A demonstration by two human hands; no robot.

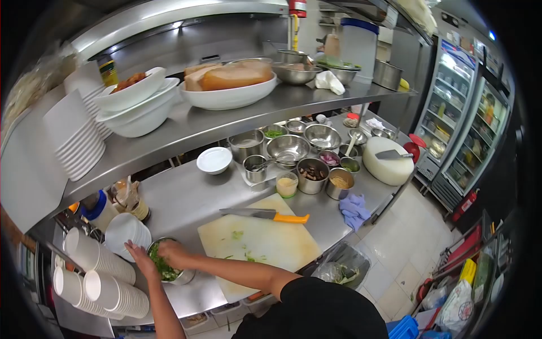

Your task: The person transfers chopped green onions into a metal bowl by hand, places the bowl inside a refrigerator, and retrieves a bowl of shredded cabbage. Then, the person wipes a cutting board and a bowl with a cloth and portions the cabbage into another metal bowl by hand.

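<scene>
I'm running my eye over this feed and not one word comes up readable: the red print (464,309) on the white plastic bag (450,319) and the fridge (446,110) header strip (458,55) both blur.

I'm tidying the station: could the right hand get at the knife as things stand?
Likely yes: the right hand is busy at the bowl of greens, but nothing covers the knife lying across the board, its handle exposed.
</scene>
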